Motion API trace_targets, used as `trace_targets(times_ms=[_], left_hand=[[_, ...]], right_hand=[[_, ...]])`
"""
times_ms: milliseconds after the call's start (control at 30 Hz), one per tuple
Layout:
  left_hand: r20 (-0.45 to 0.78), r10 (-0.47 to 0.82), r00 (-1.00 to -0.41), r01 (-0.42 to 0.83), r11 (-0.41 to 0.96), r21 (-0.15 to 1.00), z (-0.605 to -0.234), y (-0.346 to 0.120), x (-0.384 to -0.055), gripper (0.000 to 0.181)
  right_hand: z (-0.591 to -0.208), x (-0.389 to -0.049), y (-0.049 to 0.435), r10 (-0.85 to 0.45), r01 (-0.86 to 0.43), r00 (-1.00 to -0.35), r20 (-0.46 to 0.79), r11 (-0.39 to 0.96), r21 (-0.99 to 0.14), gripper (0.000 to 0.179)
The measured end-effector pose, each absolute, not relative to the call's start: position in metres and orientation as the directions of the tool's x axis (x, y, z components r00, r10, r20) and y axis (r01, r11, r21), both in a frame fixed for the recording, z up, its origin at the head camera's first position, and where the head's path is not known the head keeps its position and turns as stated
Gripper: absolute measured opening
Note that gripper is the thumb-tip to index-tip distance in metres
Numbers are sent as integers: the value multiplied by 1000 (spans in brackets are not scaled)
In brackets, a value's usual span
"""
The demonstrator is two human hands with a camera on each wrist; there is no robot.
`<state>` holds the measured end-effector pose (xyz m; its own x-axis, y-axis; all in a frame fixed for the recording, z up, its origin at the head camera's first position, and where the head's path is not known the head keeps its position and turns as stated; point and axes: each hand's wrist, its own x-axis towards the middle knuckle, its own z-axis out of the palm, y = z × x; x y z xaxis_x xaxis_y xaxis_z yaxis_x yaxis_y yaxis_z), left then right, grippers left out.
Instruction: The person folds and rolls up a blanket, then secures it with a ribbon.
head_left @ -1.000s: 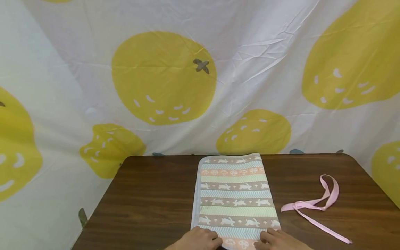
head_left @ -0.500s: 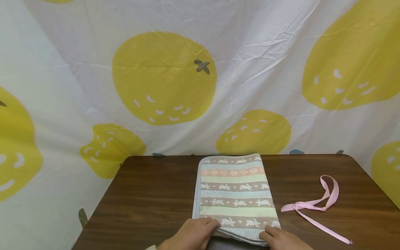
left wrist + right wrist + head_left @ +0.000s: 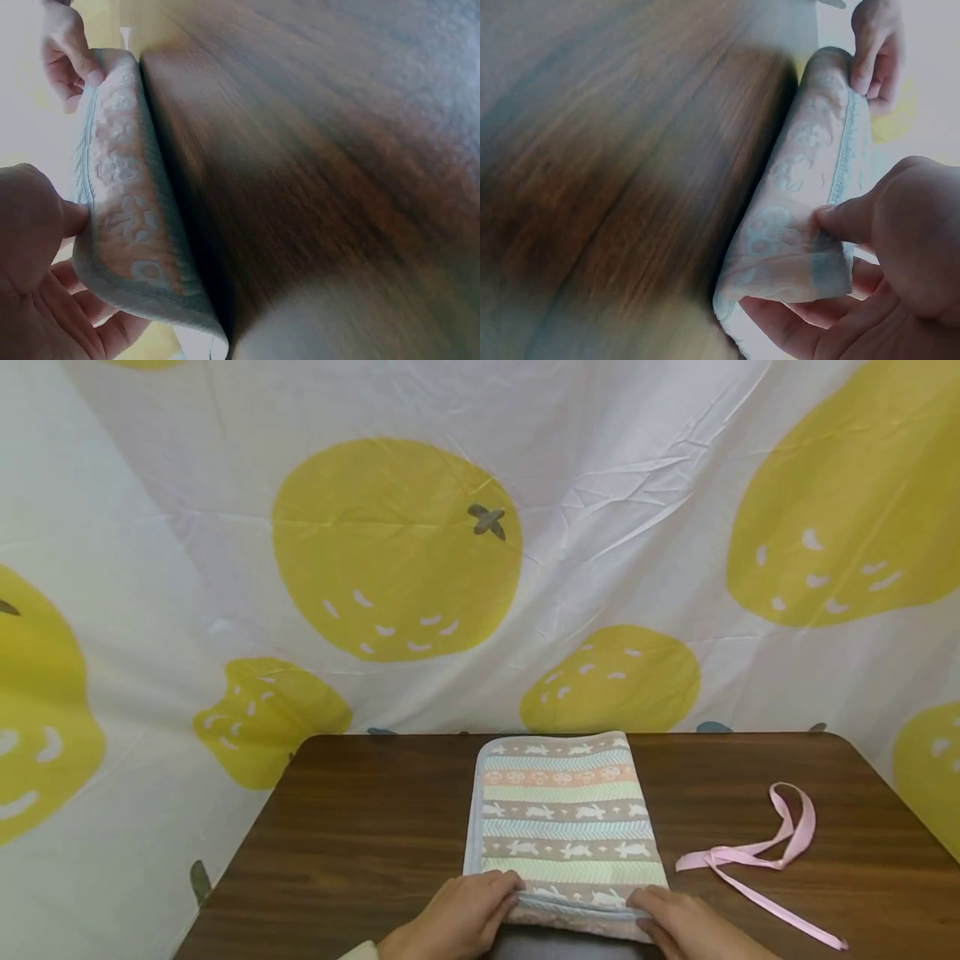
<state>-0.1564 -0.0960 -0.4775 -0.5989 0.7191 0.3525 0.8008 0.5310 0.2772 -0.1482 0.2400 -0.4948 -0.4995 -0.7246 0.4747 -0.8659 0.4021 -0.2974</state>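
A folded cloth (image 3: 566, 827) with pastel stripes, white rabbits and a grey-blue border lies lengthwise on the table. Its near end is turned up. My left hand (image 3: 457, 914) pinches the left corner of that end, thumb on the near side and fingers behind it, as the left wrist view of the cloth (image 3: 124, 165) shows. At the opposite corner my right hand (image 3: 693, 922) pinches the layers the same way. Mushroom-like motifs on a peach band show on the turned-up cloth (image 3: 787, 172) in the right wrist view.
A looped pink ribbon (image 3: 750, 860) lies on the dark wooden table (image 3: 360, 827), to the right of the cloth. Behind the table's far edge hangs a white curtain (image 3: 600, 527) printed with yellow fruit.
Both hands have lifted the cloth's near end and moved it away from me, turning it up over the rest. The ribbon has stayed where it was.
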Motion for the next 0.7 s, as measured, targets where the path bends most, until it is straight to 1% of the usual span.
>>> trace_targets(times_ms=[67,100,200,300,400,467,567,633,700], left_hand=[[344,708,-616,787,544,290,-478,-96,-157,12],[337,705,-624,782,551,293,-478,-96,-158,11],[306,701,-644,764,571,300,-480,-96,-161,11],[247,695,-676,734,601,317,-482,-95,-164,11],[169,686,-707,696,634,337,-485,-95,-170,12],[103,681,-725,661,647,380,-487,-95,-174,13],[30,683,-730,623,648,438,-490,-95,-180,15],[1,682,-731,604,646,468,-491,-95,-184,15],[0,681,-732,602,646,470,-492,-95,-186,14]], right_hand=[[-495,-151,240,-722,-861,-505,474,386,-331,17],[-495,-153,240,-719,-854,-514,468,381,-353,19],[-494,-157,241,-713,-820,-558,425,394,-416,23],[-493,-162,242,-703,-740,-634,321,432,-516,18],[-490,-166,242,-683,-642,-703,196,493,-587,9],[-489,-168,242,-665,-589,-735,129,534,-607,9],[-487,-171,241,-634,-520,-772,46,587,-621,10],[-487,-172,241,-613,-488,-790,15,614,-620,10],[-488,-172,239,-592,-470,-806,1,640,-608,12]])
